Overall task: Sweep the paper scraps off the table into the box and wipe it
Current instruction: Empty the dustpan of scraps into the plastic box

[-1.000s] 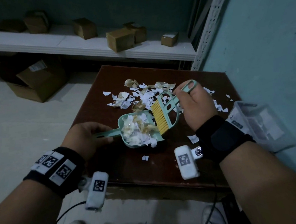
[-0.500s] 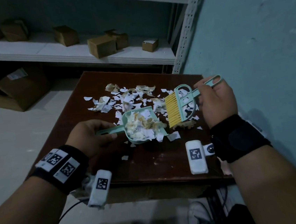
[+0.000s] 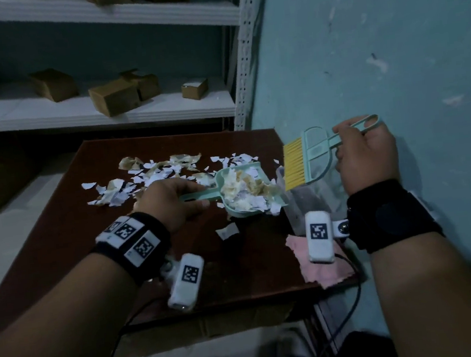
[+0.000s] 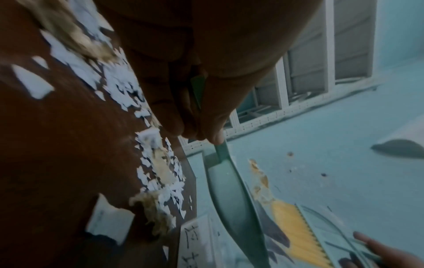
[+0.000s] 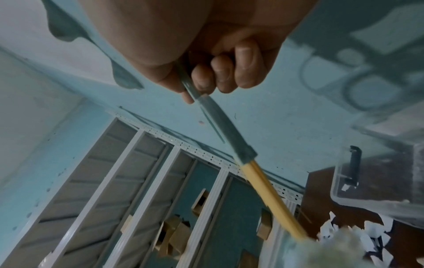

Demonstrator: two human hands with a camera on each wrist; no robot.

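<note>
Scraps (image 3: 247, 190) heaped in the dustpan (image 3: 243, 195) looked feather-light, liable to spill; left hand (image 3: 170, 205) fingers gripped its handle, right hand (image 3: 364, 153) gripped the brush (image 3: 304, 158).

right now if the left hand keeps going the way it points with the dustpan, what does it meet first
Probably the clear plastic box at the table's right edge: the left hand aims the loaded dustpan at it. Depth is unclear.

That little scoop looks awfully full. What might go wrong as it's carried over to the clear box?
The dustpan, held by the left hand, is heaped, with scraps overhanging its lip; tilting early would likely drop some on the table or floor. The clear box sits at the table's edge, so a bump from the brush might shift it.
</note>
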